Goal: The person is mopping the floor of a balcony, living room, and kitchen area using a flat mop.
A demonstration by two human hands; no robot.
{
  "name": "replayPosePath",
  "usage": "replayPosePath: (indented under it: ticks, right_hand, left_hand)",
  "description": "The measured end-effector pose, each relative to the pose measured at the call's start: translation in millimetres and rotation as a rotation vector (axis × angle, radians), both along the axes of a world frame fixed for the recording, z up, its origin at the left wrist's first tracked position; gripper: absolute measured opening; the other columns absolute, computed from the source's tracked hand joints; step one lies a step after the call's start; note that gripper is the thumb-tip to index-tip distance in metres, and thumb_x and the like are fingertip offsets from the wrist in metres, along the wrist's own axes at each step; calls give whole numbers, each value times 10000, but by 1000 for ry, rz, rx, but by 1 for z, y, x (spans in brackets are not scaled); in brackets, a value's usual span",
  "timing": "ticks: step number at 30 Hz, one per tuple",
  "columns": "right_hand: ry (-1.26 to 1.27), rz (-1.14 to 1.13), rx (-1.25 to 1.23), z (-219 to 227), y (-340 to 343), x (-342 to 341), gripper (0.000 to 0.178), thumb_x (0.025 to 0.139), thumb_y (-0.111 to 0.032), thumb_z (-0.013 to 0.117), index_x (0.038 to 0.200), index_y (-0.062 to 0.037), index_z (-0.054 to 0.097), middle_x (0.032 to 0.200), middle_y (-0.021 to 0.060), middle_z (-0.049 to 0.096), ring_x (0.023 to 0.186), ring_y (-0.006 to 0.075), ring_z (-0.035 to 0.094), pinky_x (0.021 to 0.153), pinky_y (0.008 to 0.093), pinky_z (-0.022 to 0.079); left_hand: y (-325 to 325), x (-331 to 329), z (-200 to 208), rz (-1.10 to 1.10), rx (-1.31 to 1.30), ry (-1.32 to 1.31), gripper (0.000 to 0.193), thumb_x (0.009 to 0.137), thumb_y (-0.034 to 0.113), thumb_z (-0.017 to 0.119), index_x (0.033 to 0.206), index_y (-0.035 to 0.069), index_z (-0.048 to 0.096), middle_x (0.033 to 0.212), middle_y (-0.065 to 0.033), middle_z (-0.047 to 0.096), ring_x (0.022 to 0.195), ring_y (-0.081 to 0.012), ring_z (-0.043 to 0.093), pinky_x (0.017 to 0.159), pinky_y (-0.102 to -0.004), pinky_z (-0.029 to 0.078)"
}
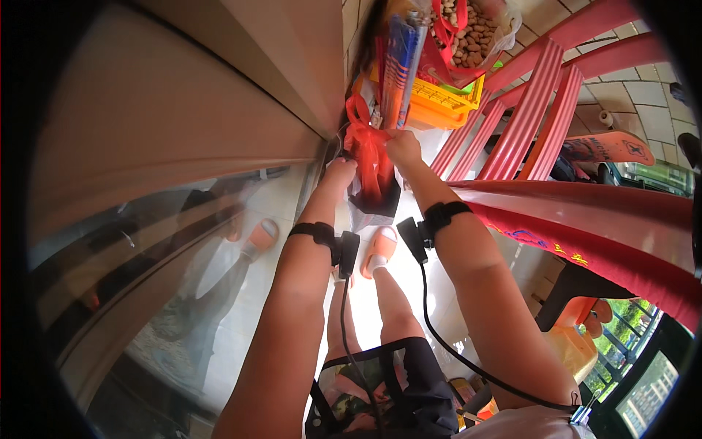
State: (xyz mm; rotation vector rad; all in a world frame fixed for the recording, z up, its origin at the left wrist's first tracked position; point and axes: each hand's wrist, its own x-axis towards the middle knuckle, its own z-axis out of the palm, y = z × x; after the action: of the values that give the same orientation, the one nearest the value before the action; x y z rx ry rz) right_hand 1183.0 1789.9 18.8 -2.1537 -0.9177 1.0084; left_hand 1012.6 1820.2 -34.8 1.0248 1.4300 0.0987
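Note:
A red plastic bag (371, 150) with a loop handle sits at the top of a dark, box-like container (379, 203) standing on the floor ahead of my feet. My left hand (341, 173) is closed at the bag's left edge, low against the container's side. On the other side my right hand (404, 148) pinches the bag's upper right edge. Both arms reach straight forward, and the fingertips are partly hidden. What is inside the bag cannot be made out.
A glossy cabinet (183, 168) runs along the left. Behind the bag stand a blue-and-orange long package (398, 69), yellow-orange crates (439, 102) and a bag of peanuts (475, 36). A pink ladder-like wooden frame (526, 110) fills the right. Black cables hang from my forearm straps.

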Motion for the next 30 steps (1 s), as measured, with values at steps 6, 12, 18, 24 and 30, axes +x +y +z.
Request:
replayPosePath:
  ticks: [6,12,18,24,30]
  right_hand:
    - [-62,70,-75,-30,1,2,268,720,-137,447,901,-103,641,905,192,610,917,350,570,800,390,448]
    - [91,-19,99,-35,11,-13,364,747,-103,449,1075,-112,607,961,189,611,921,324,586,803,358,450]
    - [430,108,-55,-7,-12,-25,510,776,-111,451,1280,-72,390,1114,253,527,1002,339,546,814,358,440]
    - [390,387,-32,28,-142,-28,391,847,-186,479,1229,-103,469,1106,159,569,1001,286,548,871,327,416]
    - [700,13,-390,133,-322,16,410,843,-164,496,1250,-114,467,1112,73,570,962,176,548,779,329,460]
  left_hand:
    - [-12,-1,6,212,-101,27,200,814,211,499,961,77,472,963,-15,486,896,-159,433,807,-312,347]
    - [13,-15,19,205,-71,7,582,826,226,492,1339,69,268,1260,-136,431,1103,-259,433,908,-393,343]
    - [-15,-44,36,172,-18,-24,409,865,168,459,1259,79,399,1231,-88,471,1122,-187,417,927,-331,321]
    - [-85,-79,111,90,-188,-50,348,861,212,463,1190,96,465,1154,-47,504,1071,-180,462,894,-347,371]
    - [-130,-119,201,47,-209,-156,393,850,238,496,1207,80,446,1089,-58,525,1027,-192,508,853,-351,413]
